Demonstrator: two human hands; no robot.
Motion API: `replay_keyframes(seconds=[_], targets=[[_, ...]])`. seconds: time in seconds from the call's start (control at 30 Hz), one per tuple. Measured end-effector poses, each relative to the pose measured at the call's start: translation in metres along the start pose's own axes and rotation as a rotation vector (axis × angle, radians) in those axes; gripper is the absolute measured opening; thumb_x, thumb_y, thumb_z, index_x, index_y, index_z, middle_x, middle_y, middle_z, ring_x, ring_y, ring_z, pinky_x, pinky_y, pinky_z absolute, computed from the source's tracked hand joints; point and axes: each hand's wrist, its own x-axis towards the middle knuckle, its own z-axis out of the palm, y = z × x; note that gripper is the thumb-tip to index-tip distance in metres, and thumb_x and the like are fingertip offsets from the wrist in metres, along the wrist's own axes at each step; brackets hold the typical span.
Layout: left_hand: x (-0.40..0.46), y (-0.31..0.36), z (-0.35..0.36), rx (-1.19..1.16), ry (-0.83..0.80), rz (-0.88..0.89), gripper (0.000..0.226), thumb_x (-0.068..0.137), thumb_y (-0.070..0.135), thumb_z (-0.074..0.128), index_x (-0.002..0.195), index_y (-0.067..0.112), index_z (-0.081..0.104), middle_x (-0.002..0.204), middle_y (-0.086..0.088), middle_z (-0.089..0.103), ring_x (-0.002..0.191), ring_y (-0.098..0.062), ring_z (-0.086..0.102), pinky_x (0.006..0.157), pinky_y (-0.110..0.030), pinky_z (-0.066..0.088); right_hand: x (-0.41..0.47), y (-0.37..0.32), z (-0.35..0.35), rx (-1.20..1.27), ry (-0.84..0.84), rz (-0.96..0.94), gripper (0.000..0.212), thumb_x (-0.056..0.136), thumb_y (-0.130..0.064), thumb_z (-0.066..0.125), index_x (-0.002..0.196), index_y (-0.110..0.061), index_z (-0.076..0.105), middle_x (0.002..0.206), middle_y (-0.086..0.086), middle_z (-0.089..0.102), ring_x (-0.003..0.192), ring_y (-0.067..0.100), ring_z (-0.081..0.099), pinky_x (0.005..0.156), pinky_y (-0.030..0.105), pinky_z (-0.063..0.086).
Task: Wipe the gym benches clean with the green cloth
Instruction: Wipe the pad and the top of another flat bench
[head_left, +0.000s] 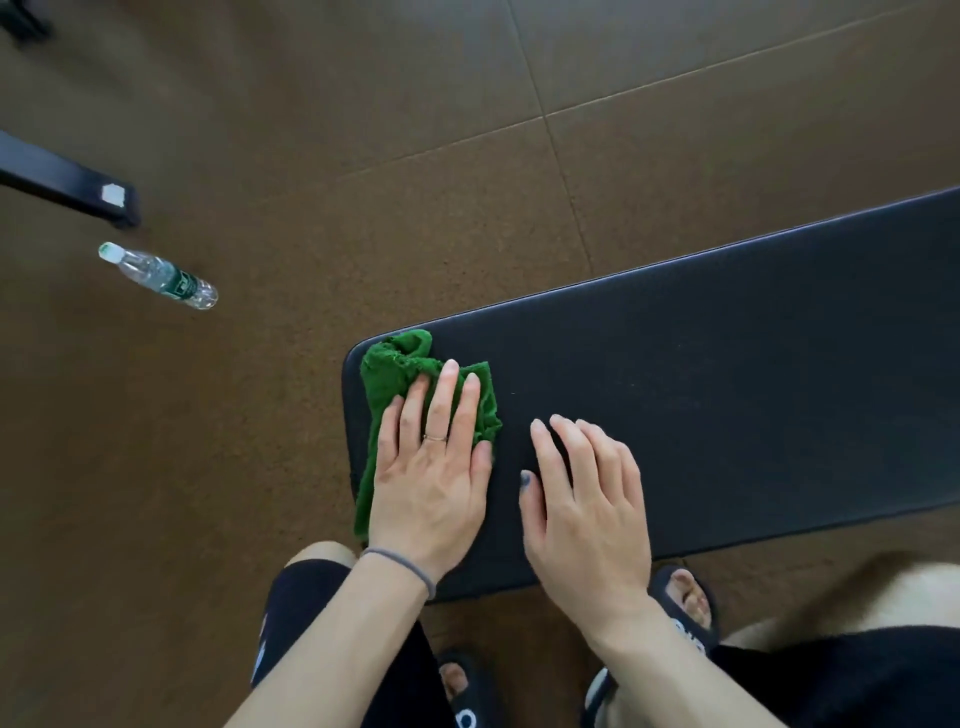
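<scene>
A black padded gym bench (727, 395) runs from the centre to the right edge. The crumpled green cloth (397, 364) lies on its left end, partly hanging over the near-left edge. My left hand (434, 467) lies flat on the cloth, fingers spread, pressing it onto the pad. My right hand (587, 504) rests on the bare bench just right of the cloth, fingers slightly curled and holding nothing.
A clear plastic water bottle (161, 278) lies on the brown rubber floor at the left. A black equipment foot (67, 182) sits beyond it. My knees and black slippers (685, 603) are under the bench's near edge.
</scene>
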Motion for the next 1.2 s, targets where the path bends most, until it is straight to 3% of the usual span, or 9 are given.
replay_keyframes(seconds=[0.23,0.37,0.5,0.73,0.9,0.97,1.07,1.2], targets=[[0.037,-0.011,0.003,-0.051,0.12,0.031,0.056,0.105,0.04,0.028,0.159,0.023,0.033,0.167,0.001,0.027,0.152,-0.026,0.026,0.127,-0.05,0.016,0.003,-0.001,0.005,-0.04,0.09,0.007,0.044,0.103,-0.034,0.049,0.142,-0.016,0.059,0.14,0.004,0.056,0.133,0.026,0.049,0.113,0.044,0.037],[0.06,-0.017,0.006,-0.045,0.14,0.031,0.06,0.104,0.043,0.02,0.161,0.025,0.028,0.168,0.002,0.023,0.154,-0.026,0.02,0.128,-0.05,0.009,0.002,-0.001,0.009,-0.035,0.156,-0.001,0.043,0.105,-0.035,0.047,0.141,-0.016,0.06,0.14,0.002,0.056,0.134,0.025,0.048,0.114,0.042,0.036],[0.018,-0.023,0.014,-0.031,0.126,0.059,0.063,0.103,0.045,0.019,0.163,0.025,0.023,0.17,0.001,0.017,0.154,-0.028,0.019,0.126,-0.055,0.011,-0.005,0.0,0.012,-0.021,0.182,-0.005,0.043,0.105,-0.031,0.046,0.141,-0.014,0.061,0.143,0.003,0.057,0.136,0.024,0.049,0.116,0.04,0.037],[-0.086,-0.029,0.024,-0.016,0.125,0.153,0.059,0.105,0.044,0.029,0.16,0.022,0.034,0.167,-0.002,0.028,0.147,-0.031,0.034,0.121,-0.058,0.027,-0.007,-0.005,0.017,-0.03,0.234,0.024,0.041,0.104,-0.031,0.05,0.138,-0.012,0.062,0.142,0.004,0.059,0.135,0.024,0.05,0.116,0.039,0.038],[-0.043,-0.044,0.017,-0.03,0.123,0.356,0.054,0.106,0.046,0.026,0.158,0.032,0.037,0.168,0.007,0.028,0.149,-0.024,0.033,0.123,-0.05,0.024,-0.005,-0.008,0.019,-0.04,0.253,0.045,0.041,0.104,-0.033,0.048,0.137,-0.012,0.064,0.14,0.002,0.06,0.134,0.024,0.05,0.116,0.039,0.038],[-0.002,-0.054,0.013,-0.044,0.136,0.321,0.054,0.104,0.046,0.025,0.156,0.037,0.041,0.167,0.008,0.03,0.15,-0.026,0.033,0.124,-0.05,0.021,-0.005,-0.008,0.02,-0.035,0.274,0.047,0.04,0.104,-0.032,0.049,0.135,-0.013,0.065,0.139,0.002,0.061,0.133,0.025,0.051,0.116,0.039,0.039],[0.051,-0.062,0.004,-0.089,0.114,0.127,0.052,0.105,0.049,0.021,0.154,0.046,0.036,0.168,0.009,0.025,0.153,-0.026,0.024,0.125,-0.052,0.014,-0.005,-0.007,0.021,-0.013,0.303,0.052,0.038,0.103,-0.03,0.05,0.133,-0.013,0.067,0.138,0.001,0.062,0.132,0.024,0.053,0.115,0.04,0.04],[0.062,-0.052,0.002,-0.131,0.106,-0.035,0.049,0.108,0.047,0.022,0.156,0.048,0.027,0.168,0.007,0.02,0.154,-0.027,0.016,0.123,-0.059,0.013,-0.006,-0.006,0.022,0.001,0.316,0.042,0.037,0.103,-0.028,0.05,0.133,-0.012,0.067,0.138,0.001,0.062,0.131,0.024,0.053,0.114,0.039,0.04]])
